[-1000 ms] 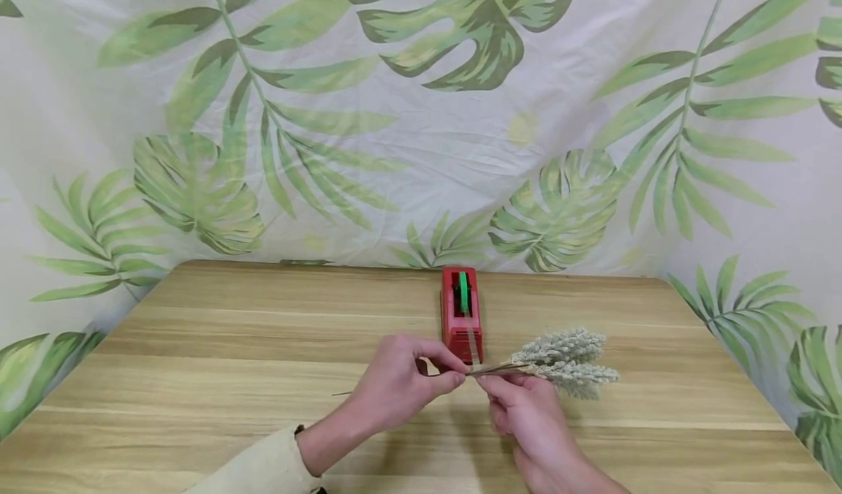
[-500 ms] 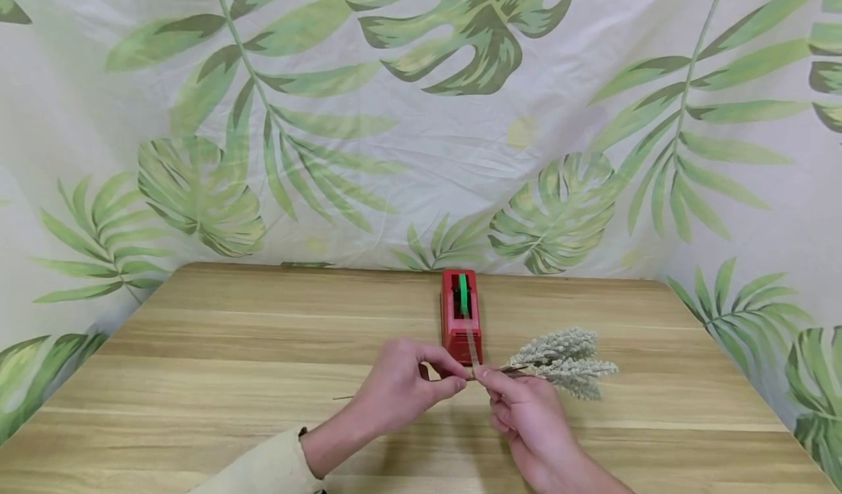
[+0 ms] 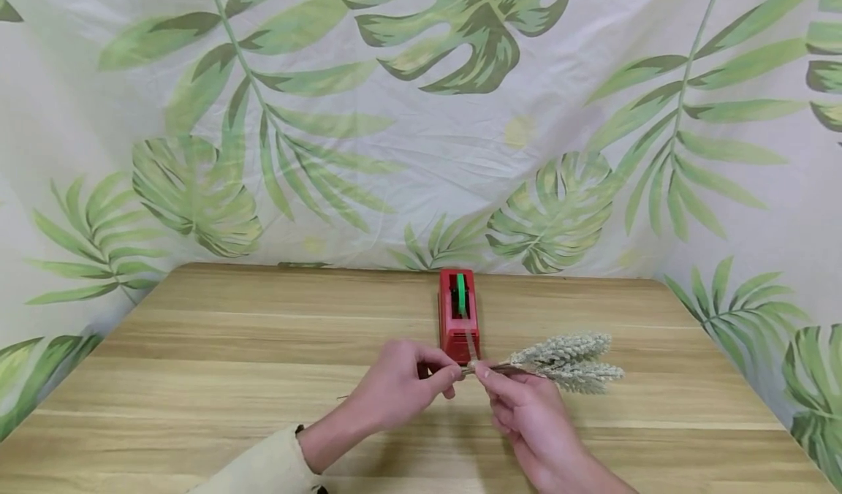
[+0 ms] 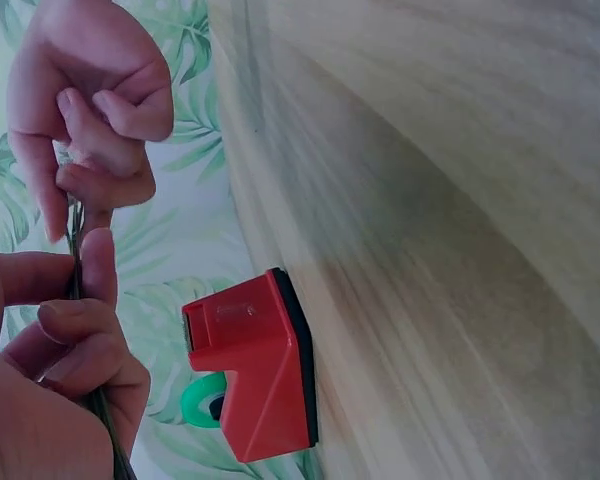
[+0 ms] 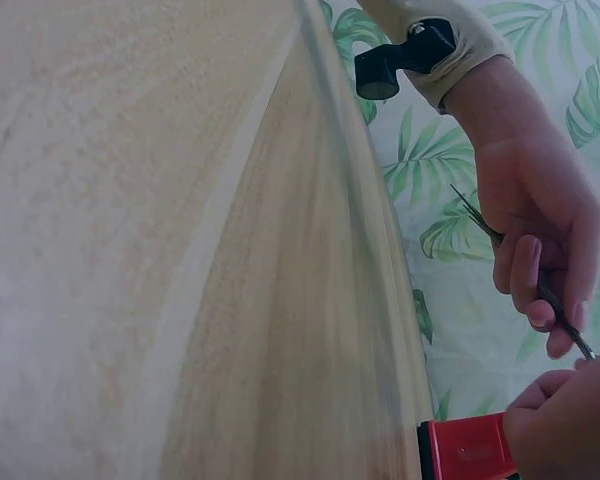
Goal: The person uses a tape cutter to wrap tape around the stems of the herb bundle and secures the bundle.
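A bunch of pale grey-green artificial flower sprigs (image 3: 569,362) lies level above the table, heads to the right. My left hand (image 3: 408,384) pinches its thin dark stems (image 4: 77,250) between thumb and fingers, and the stem ends poke out behind that hand in the right wrist view. Close by, my right hand (image 3: 529,413) pinches the stems just below the heads, thumb on top. A strip of clear tape (image 3: 471,344) runs from the red tape dispenser (image 3: 454,337) to the stems at the right thumb. How far the tape wraps round them is hidden by the fingers.
The dispenser, with a green tape roll (image 4: 204,400) in it, stands on the wooden table (image 3: 263,333) just beyond the hands. A leaf-patterned cloth (image 3: 421,150) hangs behind the table. A black wrist camera (image 5: 380,75) sits on the left sleeve.
My right thumb has come up over the stems at the tape. The left fingertips have shifted slightly left and rolled along the stems, and the flower heads have tilted up a little.
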Available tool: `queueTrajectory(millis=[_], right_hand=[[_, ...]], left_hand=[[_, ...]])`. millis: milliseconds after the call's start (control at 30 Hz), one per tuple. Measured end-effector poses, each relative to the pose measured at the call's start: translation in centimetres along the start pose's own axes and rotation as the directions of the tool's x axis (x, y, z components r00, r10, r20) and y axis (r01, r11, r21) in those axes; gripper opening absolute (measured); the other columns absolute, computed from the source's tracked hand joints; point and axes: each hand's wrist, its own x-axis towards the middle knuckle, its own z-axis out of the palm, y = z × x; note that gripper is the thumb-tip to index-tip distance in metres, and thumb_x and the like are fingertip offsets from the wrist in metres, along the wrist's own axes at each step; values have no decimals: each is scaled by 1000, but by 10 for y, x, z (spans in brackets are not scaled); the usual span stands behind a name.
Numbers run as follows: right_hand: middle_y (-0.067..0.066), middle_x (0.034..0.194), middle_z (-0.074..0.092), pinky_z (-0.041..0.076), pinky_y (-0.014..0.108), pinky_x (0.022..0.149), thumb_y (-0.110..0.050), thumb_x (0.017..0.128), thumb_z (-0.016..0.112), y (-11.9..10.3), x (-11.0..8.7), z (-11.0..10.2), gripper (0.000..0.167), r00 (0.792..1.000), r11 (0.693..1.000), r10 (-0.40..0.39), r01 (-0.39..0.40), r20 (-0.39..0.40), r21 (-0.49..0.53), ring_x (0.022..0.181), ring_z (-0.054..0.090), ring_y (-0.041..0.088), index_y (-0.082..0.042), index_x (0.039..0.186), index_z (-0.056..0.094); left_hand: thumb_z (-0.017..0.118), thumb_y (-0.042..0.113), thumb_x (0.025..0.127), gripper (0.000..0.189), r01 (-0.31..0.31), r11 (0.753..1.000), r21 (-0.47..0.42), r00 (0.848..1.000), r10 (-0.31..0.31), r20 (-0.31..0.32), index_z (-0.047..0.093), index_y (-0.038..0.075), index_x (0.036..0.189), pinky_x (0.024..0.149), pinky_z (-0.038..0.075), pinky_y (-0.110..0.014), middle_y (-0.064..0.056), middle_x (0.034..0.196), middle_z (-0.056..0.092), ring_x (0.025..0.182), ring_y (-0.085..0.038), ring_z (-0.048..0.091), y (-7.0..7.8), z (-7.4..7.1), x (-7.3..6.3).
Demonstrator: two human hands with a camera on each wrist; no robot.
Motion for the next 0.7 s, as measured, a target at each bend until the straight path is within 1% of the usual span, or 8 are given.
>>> queueTrajectory(millis=[133, 233, 400, 533, 600, 633, 667, 700], right_hand=[[-12, 67, 41, 28, 20, 54, -21, 101, 72, -2, -4, -8, 26, 994, 996, 38, -28, 103, -90, 50, 26, 4, 0, 116, 76], [-12, 76, 53, 28, 19, 53, -20, 102, 70, -6, -10, -11, 36, 990, 984, 30, -6, 135, -177, 52, 29, 4, 2, 131, 72], [-9, 85, 66, 31, 20, 53, -17, 100, 73, -22, -25, -9, 30, 992, 956, -91, 112, 88, -271, 57, 36, 7, 1, 123, 75], [-5, 76, 62, 36, 22, 50, -20, 99, 76, -43, -35, -7, 24, 971, 906, -222, 237, 85, -350, 53, 41, 9, -2, 115, 78], [-1, 78, 66, 42, 24, 50, -22, 99, 76, -54, -35, -9, 20, 938, 832, -316, 345, 140, -435, 54, 48, 10, -6, 111, 79], [-1, 78, 67, 46, 25, 51, -22, 99, 76, -58, -32, -11, 17, 911, 769, -371, 411, 182, -489, 56, 53, 10, -9, 109, 80], [-2, 81, 71, 49, 25, 54, -22, 100, 76, -62, -28, -14, 13, 876, 691, -424, 478, 232, -542, 59, 57, 9, -12, 107, 80], [-3, 85, 74, 52, 25, 57, -21, 100, 76, -65, -23, -18, 10, 830, 595, -474, 547, 292, -589, 64, 60, 8, -15, 107, 80]], left_hand=[[71, 18, 102, 16, -10, 1000, 18, 1000, 10, -16, 83, 10, 97, 50, 39, -20, -4, 76, 76, 57, -6, 51, -1, -3, 1], [71, 16, 101, 14, -29, 998, 47, 999, 31, -31, 83, 10, 96, 54, 45, -20, -1, 77, 76, 62, -6, 57, -1, -5, 2], [73, 16, 100, 13, -41, 997, 67, 998, 43, -34, 84, 12, 94, 53, 46, -21, 3, 76, 75, 61, -5, 58, -1, -5, 3], [75, 15, 99, 11, -58, 995, 81, 998, 61, -26, 84, 12, 94, 53, 46, -21, 3, 78, 76, 61, -5, 59, -2, -4, 3], [75, 14, 98, 10, -67, 994, 91, 997, 70, -22, 84, 11, 94, 54, 48, -21, 3, 79, 77, 62, -5, 60, -3, -3, 4], [76, 13, 97, 10, -72, 993, 95, 997, 75, -22, 84, 11, 93, 55, 49, -21, 3, 80, 77, 63, -5, 61, -3, -2, 4], [76, 12, 97, 10, -76, 992, 100, 997, 79, -22, 84, 12, 92, 56, 50, -21, 4, 81, 78, 65, -5, 62, -3, -2, 4], [76, 11, 96, 10, -76, 992, 105, 997, 79, -24, 84, 13, 92, 57, 51, -21, 4, 82, 78, 66, -4, 62, -4, -1, 4]])
